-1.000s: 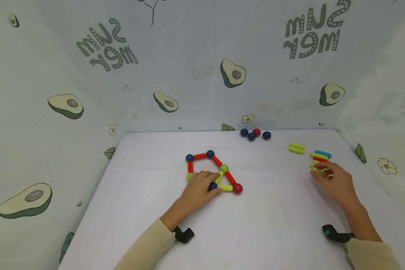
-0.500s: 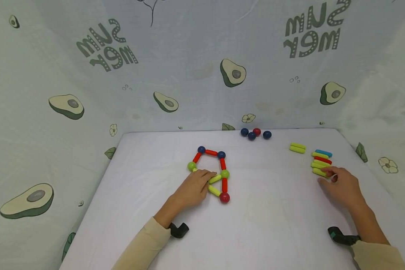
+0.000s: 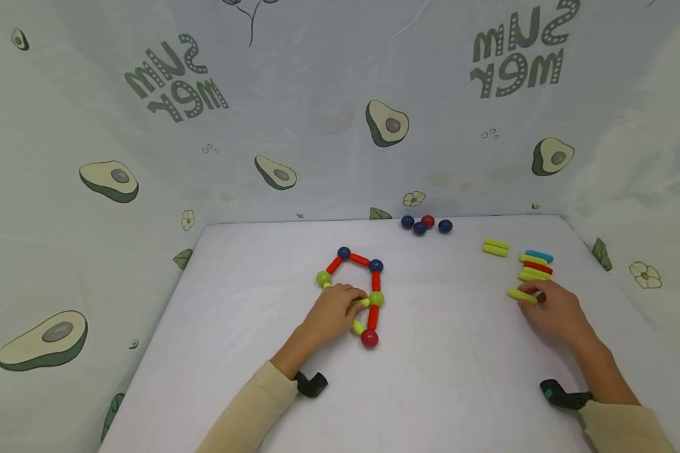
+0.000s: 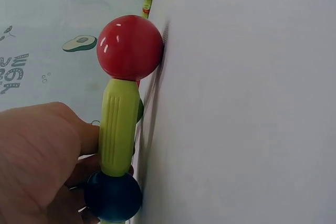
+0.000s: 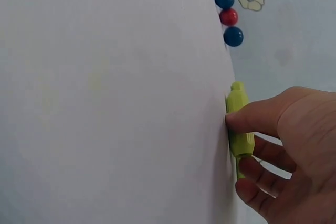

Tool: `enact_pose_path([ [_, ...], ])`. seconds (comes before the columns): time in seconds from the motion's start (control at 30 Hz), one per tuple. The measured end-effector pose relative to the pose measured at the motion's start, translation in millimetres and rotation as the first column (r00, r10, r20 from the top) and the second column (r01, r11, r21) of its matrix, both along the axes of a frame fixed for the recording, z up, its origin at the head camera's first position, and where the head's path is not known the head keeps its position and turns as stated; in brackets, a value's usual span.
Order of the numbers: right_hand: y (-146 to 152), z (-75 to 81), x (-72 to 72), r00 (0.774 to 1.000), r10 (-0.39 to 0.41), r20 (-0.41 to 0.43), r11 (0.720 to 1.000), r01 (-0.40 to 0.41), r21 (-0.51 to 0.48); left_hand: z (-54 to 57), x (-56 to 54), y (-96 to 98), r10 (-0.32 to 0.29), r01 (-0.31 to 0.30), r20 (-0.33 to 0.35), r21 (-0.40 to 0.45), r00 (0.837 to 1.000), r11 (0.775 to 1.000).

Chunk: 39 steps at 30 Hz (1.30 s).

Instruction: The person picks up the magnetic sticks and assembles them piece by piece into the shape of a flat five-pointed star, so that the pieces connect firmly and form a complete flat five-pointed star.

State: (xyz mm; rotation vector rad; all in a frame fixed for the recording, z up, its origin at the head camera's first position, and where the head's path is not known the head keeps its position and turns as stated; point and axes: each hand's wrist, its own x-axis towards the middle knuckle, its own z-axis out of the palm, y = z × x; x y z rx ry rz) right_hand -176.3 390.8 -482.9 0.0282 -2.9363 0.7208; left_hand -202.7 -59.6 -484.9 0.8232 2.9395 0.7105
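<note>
My left hand (image 3: pixel 330 313) grips a flat frame of magnetic rods and balls near its blue ball (image 4: pixel 113 196). From that ball a yellow-green rod (image 4: pixel 119 129) runs to a red ball (image 4: pixel 130 48) at the frame's near corner. Red rods (image 3: pixel 376 281) join blue balls and green balls (image 3: pixel 376 299) along the far and right sides; my fingers hide part of the left side. My right hand (image 3: pixel 555 311) pinches a loose yellow-green magnetic rod (image 5: pixel 241 144) between thumb and fingers, just in front of a row of rods.
The row holds yellow-green rods (image 3: pixel 534 258), a red rod (image 3: pixel 538 268) and a blue rod (image 3: pixel 539 255). Two more yellow-green rods (image 3: pixel 495 247) lie left of it. Several loose balls (image 3: pixel 420 228) sit at the white table's (image 3: pixel 442 352) back edge, before a patterned cloth.
The ball-and-rod frame has turned clockwise under my left hand, its red ball shifting left and nearer. My right hand has taken the nearest yellow-green rod and drawn it left, away from the row.
</note>
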Motion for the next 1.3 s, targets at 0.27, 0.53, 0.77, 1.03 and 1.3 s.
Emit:
enact_pose_path([
  [0.27, -41, -0.1, -6.8, 0.994, 0.107, -0.031, 0.993, -0.108, -0.047, 3.6, 1.6, 1.9, -0.006, 0.005, 0.081, 0.003, 0.997, 1.0],
  [0.53, -92, 3.4, -17.0, 0.983, 0.18, 0.018, 0.977, -0.177, -0.121, 2.7, -0.6, 0.5, -0.051, 0.05, 0.069, 0.011, 0.996, 0.999],
  [0.77, -131, 6.3, -24.0, 0.97, 0.24, 0.038, 0.959, -0.231, -0.162, -1.5, -2.7, -2.0, -0.069, 0.066, 0.058, 0.042, 0.996, 0.997],
  [1.03, -167, 3.8, -27.7, 0.947, 0.318, 0.049, 0.928, -0.301, -0.218, -4.9, -3.5, -2.7, -0.052, 0.051, 0.033, 0.052, 0.998, 0.997],
  [1.3, -187, -0.5, -29.4, 0.921, 0.381, 0.081, 0.903, -0.353, -0.245, -7.2, -4.6, -2.0, -0.045, 0.045, 0.0, 0.038, 0.999, 0.998],
])
